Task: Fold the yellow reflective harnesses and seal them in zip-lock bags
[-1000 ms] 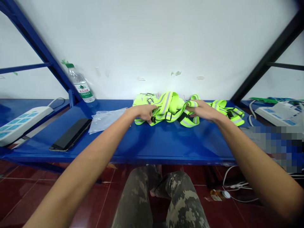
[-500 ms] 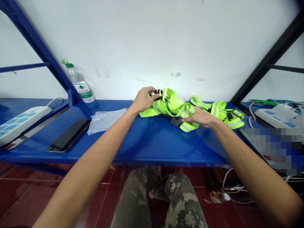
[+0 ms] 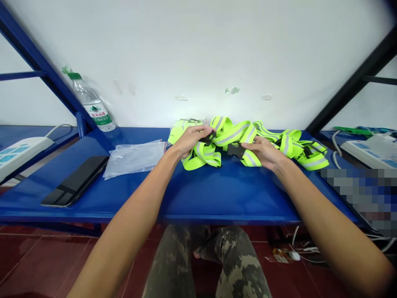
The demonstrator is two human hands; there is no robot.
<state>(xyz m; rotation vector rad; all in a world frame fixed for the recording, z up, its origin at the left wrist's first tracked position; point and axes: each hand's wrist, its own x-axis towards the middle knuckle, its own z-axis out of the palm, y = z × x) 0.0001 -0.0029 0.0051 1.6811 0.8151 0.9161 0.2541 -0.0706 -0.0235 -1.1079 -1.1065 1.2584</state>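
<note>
Wall [image 3: 186, 54], white, fills the far side, a few scuffs low down. Blue table [image 3: 198, 198] runs left to right against it. Person's legs in camouflage trousers [image 3: 245, 260] at the near side, below the table edge, over red floor tiles [image 3: 37, 256].

Neon straps [image 3: 232, 134], yellow-green with silver stripes, lie in a loose, tangled heap at the far side of the table, middle to right. Right end of heap has a black slider [image 3: 310, 149].

Left hand [image 3: 190, 140] at left part of heap, thumb and fingers closed on a black clip [image 3: 208, 136]. Right hand [image 3: 263, 151] further right, grasping strap beside a black buckle [image 3: 236, 150], thumb at the buckle's right edge.

Power strip [image 3: 25, 151], white, at far left beyond the table frame; another power strip [image 3: 370, 149] on the right side, green cord [image 3: 353, 130] behind it. Clear plastic bags [image 3: 135, 157] lie flat left of the left hand. Phone [image 3: 76, 180], black, screen dark, lies near and left of the bags. Water bottle [image 3: 94, 103], green cap, leans against the wall at far left. Small jar [image 3: 294, 255], white lid, on the floor at near right, by white cables [image 3: 307, 249].
</note>
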